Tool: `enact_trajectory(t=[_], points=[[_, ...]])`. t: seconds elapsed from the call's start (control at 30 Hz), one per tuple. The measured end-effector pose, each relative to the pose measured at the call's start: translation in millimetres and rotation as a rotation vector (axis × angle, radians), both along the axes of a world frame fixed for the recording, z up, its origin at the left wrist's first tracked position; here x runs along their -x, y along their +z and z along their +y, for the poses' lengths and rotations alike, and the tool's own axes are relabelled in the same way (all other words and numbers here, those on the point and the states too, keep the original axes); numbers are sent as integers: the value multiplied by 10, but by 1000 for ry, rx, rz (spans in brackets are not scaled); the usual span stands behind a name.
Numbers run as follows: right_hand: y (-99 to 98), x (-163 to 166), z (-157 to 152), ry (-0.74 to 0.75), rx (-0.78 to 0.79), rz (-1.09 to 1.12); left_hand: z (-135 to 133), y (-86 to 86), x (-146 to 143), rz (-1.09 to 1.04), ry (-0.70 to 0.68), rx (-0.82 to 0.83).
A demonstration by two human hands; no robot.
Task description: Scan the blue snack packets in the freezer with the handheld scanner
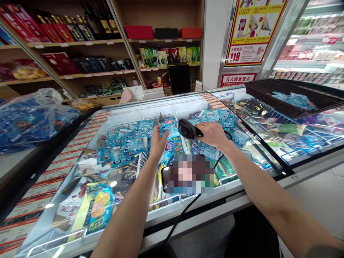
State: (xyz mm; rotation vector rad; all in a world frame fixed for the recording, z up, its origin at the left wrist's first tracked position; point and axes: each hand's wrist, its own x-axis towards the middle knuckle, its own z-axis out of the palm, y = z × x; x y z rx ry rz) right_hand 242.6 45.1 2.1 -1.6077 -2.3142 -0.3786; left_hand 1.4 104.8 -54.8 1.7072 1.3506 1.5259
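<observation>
My left hand (pixel 159 141) pinches a small blue ice-cream wrapper (pixel 171 129) over the glass-topped freezer. To its right, my right hand (pixel 211 133) is wrapped around the handle of a black barcode scanner (pixel 186 129), whose head sits at the wrapper's right end. The scanner's cable (pixel 185 212) loops down past my right wrist toward the front edge. Many similar blue wrappers (pixel 137 144) lie in a loose pile left of my hands, and more blue wrappers (pixel 215 115) are spread on the right. A phone (pixel 166 178), partly blurred out, lies below my hands.
Ice-cream packs (pixel 100 208) show under the freezer glass. A plastic bag of blue packages (pixel 34 120) stands at the left. A black tray (pixel 325 102) holding blue wrappers rests at the right. Shelves with bottles and boxes (pixel 139 32) rise behind the freezer.
</observation>
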Motion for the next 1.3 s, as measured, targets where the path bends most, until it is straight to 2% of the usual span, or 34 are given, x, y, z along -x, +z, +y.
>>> enact_trajectory(t=[0.33,0.53,0.97,1.17,1.3], points=[[27,40,-27,24,38,-54,71,-96,54,61,-12,16],[10,39,-21,26,41,-49,36,-53,46,122,28,2],[3,36,-18,45,28,-54,-3,-27,37,122,-2,9],[-2,31,-13,22,5,-30,-57,20,8,188,70,9],[-13,-12,5,-48,-1,0,-102,87,33,309,252,-106]])
